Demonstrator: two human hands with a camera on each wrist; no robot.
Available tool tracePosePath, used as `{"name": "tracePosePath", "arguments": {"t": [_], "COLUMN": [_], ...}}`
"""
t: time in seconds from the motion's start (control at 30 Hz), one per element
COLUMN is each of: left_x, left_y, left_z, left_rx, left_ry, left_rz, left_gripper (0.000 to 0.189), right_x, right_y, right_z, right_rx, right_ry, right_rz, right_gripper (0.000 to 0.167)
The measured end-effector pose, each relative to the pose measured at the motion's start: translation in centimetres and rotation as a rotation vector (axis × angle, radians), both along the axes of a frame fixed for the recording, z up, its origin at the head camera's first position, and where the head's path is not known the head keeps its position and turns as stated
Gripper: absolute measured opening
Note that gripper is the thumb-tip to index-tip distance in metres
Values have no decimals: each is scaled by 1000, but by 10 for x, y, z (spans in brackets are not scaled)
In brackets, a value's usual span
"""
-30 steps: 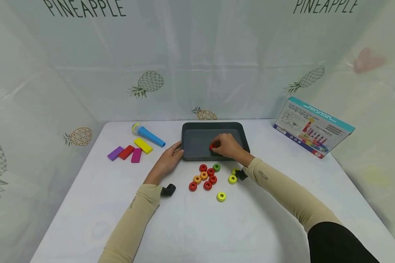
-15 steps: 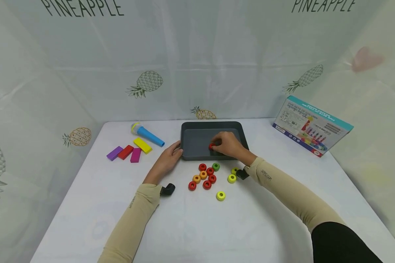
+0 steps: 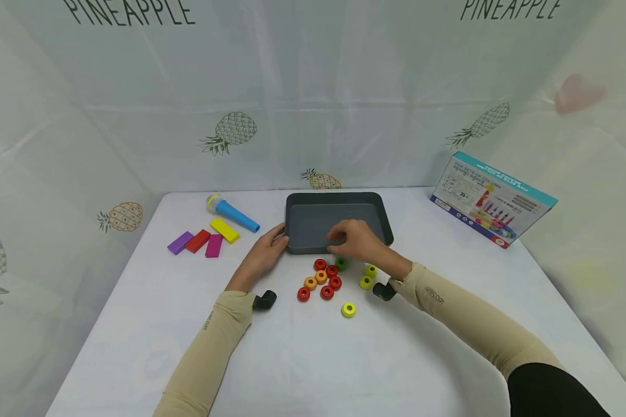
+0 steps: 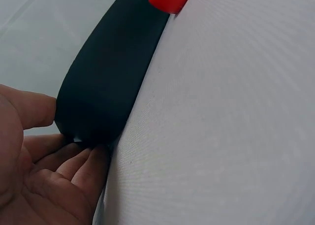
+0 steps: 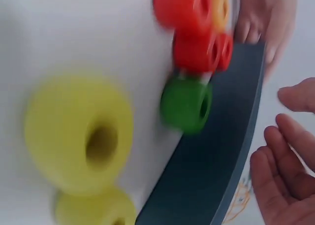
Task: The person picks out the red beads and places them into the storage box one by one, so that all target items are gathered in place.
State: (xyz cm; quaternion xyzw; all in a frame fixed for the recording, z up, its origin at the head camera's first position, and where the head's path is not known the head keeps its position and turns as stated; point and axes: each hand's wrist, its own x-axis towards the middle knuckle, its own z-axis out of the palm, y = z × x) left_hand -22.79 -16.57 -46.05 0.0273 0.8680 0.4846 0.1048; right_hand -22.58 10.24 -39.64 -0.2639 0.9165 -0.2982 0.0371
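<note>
Head view: green bead (image 3: 341, 264) mid-frame, just below the nearer right hand (image 3: 362, 242)
Right hand: fingers parted, empty
Left hand (image 3: 263, 255): pinches tray's (image 3: 310, 220) corner

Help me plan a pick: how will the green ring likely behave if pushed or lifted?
The green ring lies hole-up, so a push would probably slide it rather than roll it. Its round outer wall suggests it could roll if tipped onto its side. It looks solid and smooth, so it likely stays stiff when pinched, perhaps slightly slippery.

Rings (image 3: 327, 296) before tray (image 3: 313, 215); blocks (image 3: 225, 230), microphone (image 3: 238, 216) left of tray; box (image 3: 492, 200) right.
</note>
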Motion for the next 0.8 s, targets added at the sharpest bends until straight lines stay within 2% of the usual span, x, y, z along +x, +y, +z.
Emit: {"name": "tracePosePath", "arguments": {"t": [0.13, 0.27, 0.47, 0.8], "left_x": [-1, -1, -1, 0], "left_y": [0, -1, -1, -1], "left_z": [-1, -2, 0, 2], "left_rx": [5, 9, 7, 3], "left_ry": [4, 0, -8, -14], "left_rz": [-1, -1, -6, 0], "left_gripper": [58, 58, 58, 59], "right_x": [17, 33, 56, 72], "right_y": [-3, -5, -6, -10], "right_z": [2, 1, -7, -17], "right_rx": [-17, 14, 33, 106], "right_ry": [-37, -80, -92, -112], "right_rz": [41, 90, 158, 176], "right_gripper": [22, 22, 24, 28]}}
